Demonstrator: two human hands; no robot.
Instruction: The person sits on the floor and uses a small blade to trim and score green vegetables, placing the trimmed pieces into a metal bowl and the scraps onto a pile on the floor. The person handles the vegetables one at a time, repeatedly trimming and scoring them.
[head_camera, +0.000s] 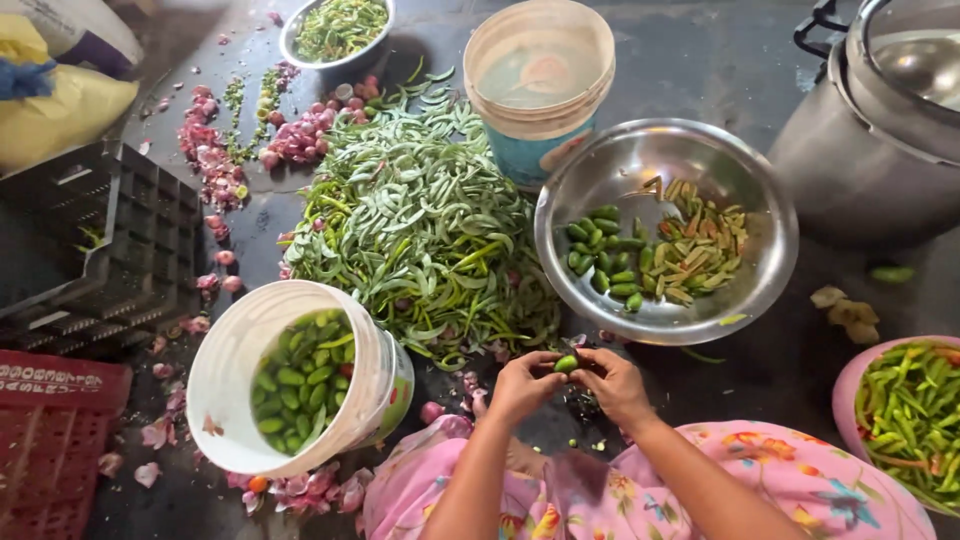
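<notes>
Small green pod (566, 363) pinched between fingertips of left hand (522, 384) and right hand (612, 382), both closed on it, low centre of frame above a lap in pink floral cloth (800, 480). Steel bowl (770, 240) at 1 o'clock from the pod, near, holding whole green pieces on its left side and cut slivers on its right. Large heap of green chillies (425, 220) at 11 o'clock, just beside the hands. White bucket (225, 385) at 9 o'clock, tilted, part-filled with green pods. Pale bucket of water (540, 85) at 12 o'clock, well apart. Pink bowl of chillies (845, 385) at 3 o'clock. Black crate (100, 240) and red crate (50, 430) at far left. Shallots (300, 135) scattered at 11 o'clock, beyond the heap.
</notes>
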